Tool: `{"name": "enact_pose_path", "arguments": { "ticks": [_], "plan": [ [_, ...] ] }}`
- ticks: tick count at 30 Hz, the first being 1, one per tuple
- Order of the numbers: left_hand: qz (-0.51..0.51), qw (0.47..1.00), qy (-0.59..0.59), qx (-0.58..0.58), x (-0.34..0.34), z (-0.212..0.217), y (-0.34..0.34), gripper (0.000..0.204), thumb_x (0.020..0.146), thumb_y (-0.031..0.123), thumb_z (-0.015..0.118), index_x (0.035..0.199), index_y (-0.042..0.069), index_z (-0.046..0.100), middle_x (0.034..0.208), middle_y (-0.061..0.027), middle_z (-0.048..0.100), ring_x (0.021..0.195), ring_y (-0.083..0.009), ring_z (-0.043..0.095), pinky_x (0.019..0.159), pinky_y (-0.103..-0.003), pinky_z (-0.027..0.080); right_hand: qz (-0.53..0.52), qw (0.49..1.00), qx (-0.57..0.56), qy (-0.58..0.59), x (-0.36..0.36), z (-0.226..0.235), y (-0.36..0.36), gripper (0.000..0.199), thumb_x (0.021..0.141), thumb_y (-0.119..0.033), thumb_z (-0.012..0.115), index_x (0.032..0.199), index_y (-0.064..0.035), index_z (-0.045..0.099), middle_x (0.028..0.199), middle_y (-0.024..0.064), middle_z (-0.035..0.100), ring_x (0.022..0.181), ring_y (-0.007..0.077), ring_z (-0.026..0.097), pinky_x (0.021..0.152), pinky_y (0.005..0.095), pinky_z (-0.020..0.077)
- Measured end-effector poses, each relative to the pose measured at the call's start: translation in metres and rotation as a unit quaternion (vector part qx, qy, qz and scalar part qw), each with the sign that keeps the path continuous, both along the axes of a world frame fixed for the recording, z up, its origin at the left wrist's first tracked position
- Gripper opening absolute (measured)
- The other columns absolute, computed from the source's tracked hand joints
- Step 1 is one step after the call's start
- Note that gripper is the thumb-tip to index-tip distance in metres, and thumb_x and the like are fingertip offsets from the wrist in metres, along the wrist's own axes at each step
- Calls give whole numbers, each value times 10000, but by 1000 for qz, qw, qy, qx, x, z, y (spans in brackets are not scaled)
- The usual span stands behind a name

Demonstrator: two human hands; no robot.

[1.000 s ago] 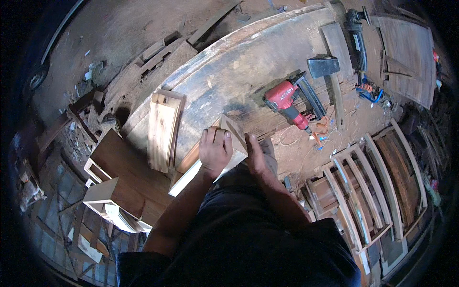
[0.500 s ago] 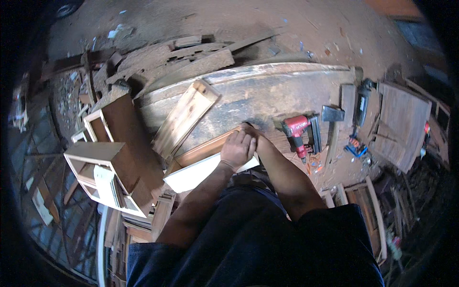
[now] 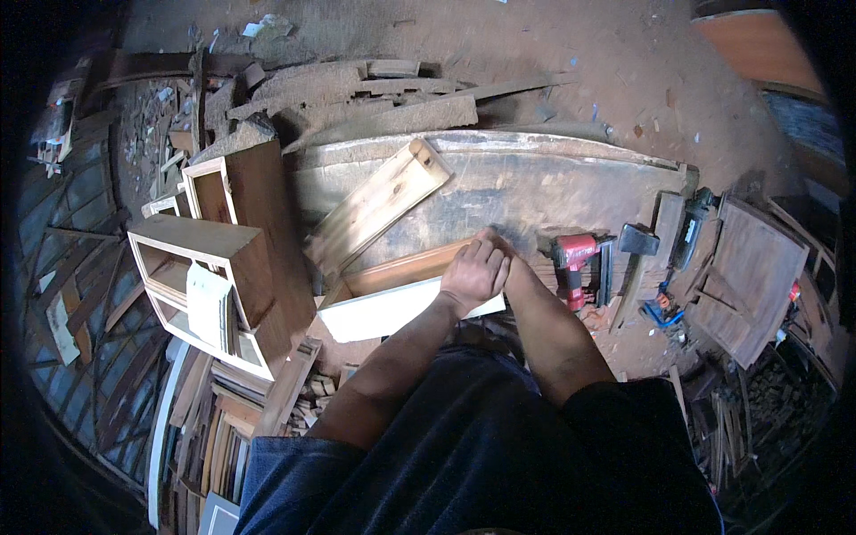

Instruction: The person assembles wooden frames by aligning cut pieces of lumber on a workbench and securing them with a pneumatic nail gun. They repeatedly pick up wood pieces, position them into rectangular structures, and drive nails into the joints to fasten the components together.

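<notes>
Two hands meet at the near edge of a large grey, worn wooden workbench (image 3: pixel 535 192). Left of the hands stand open-fronted brown wooden cabinet boxes (image 3: pixel 223 267), with a pale plank frame with raised side rails (image 3: pixel 374 209) lying aslant on the bench beyond them; to the right of the hands rest a red nail gun (image 3: pixel 575 263) and a dark hammer head (image 3: pixel 637 239), none of them touching the hands. Under the hands lies a long flat wooden board with a white edge and reddish-brown face (image 3: pixel 392 299), its long axis running from lower left up to the right along the bench's near edge. The left hand (image 3: pixel 474 272) lies palm-down, fingers curled over the board's right end, pressing it. The right hand (image 3: pixel 496 239) is mostly hidden behind the left; its grip cannot be told.
</notes>
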State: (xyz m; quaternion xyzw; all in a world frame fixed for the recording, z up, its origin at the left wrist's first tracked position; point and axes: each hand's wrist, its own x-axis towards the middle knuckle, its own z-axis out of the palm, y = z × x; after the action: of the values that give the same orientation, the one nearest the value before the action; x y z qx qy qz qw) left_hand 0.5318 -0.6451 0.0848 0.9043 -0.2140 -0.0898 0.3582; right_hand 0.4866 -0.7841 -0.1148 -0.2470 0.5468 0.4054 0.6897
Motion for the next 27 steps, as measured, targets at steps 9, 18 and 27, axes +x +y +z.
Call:
{"name": "enact_pose_path", "arguments": {
  "ticks": [9, 18, 27],
  "plan": [
    [-24, 998, 44, 39, -4, -3, -3, 199, 950, 250, 611, 916, 54, 618, 972, -145, 610, 913, -326, 620, 815, -447, 529, -9, 1000, 15, -22, 7, -3, 7, 589, 856, -568, 743, 1228, -117, 671, 1100, 95, 707, 878, 240, 670, 776, 411, 549],
    [-36, 995, 49, 82, -5, -2, -8, 193, 957, 245, 596, 956, 59, 646, 959, -149, 616, 900, -343, 621, 810, -474, 518, 345, 843, -369, -186, -59, 101, -56, 514, 853, -448, 777, 1229, -115, 667, 1134, 139, 669, 1019, 367, 639, 874, 533, 503],
    [-33, 994, 15, 105, -9, -2, -11, 139, 957, 180, 547, 939, 62, 619, 928, -152, 607, 832, -359, 617, 756, -470, 503, 403, 613, -612, -296, -87, 153, -137, 892, 803, -123, 776, 1525, 45, 279, 1396, 314, 462, 1304, 497, 425, 1135, 526, 345]
  ]
}}
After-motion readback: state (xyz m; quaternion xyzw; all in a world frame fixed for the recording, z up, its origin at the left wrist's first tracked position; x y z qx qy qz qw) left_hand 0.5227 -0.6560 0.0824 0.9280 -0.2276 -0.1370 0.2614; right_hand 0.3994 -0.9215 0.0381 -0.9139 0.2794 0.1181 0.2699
